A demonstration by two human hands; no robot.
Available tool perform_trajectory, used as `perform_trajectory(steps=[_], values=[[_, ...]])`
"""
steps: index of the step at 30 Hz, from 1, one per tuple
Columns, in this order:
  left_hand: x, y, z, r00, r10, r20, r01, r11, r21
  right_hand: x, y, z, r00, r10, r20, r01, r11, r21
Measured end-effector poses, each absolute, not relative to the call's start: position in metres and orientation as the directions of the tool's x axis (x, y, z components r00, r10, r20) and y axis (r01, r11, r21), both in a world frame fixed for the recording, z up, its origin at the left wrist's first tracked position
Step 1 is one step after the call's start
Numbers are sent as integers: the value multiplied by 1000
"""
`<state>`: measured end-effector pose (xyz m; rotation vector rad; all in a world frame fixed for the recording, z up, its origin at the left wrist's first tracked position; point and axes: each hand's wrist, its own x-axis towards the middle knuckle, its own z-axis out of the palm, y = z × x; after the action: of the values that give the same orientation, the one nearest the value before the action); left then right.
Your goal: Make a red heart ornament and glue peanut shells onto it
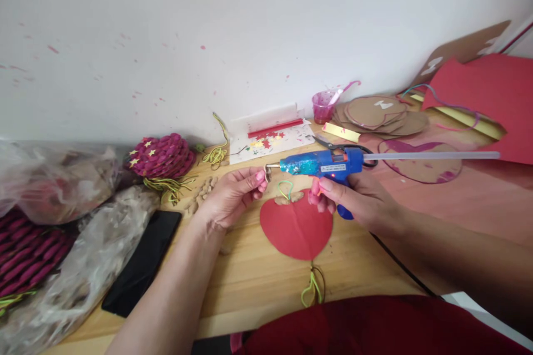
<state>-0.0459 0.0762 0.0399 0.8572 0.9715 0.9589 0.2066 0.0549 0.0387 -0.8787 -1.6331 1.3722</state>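
My right hand (pixel 353 194) is wrapped round the handle of a blue hot glue gun (pixel 320 163), with a long glue stick (pixel 433 156) jutting from its back. The gun's metal nozzle points left and meets a small brown peanut (pixel 268 174), pinched between the thumb and fingers of my left hand (pixel 239 191). Below the gun lies a red paper shape (pixel 295 227) with a green loop at its top. Two peanuts (pixel 291 198) sit on its upper edge, and a yellow-green cord tassel (pixel 313 285) hangs from its bottom.
Loose peanuts (pixel 202 194) lie left of my left hand. Beyond are magenta peanut-covered pieces (pixel 164 154), plastic bags (pixel 83 266), and a black flat object (pixel 144 260). Star confetti (pixel 266 141), a pink cup (pixel 323 106), scissors (pixel 328 145) and cardboard discs (pixel 378 113) stand along the wall.
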Motion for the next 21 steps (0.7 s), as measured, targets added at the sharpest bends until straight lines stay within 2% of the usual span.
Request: perform_trajectory(steps=[21], values=[[-47,77,38,264,927,-267,-247,332,910,208,53,36,-422,889,176,61,222,-973]])
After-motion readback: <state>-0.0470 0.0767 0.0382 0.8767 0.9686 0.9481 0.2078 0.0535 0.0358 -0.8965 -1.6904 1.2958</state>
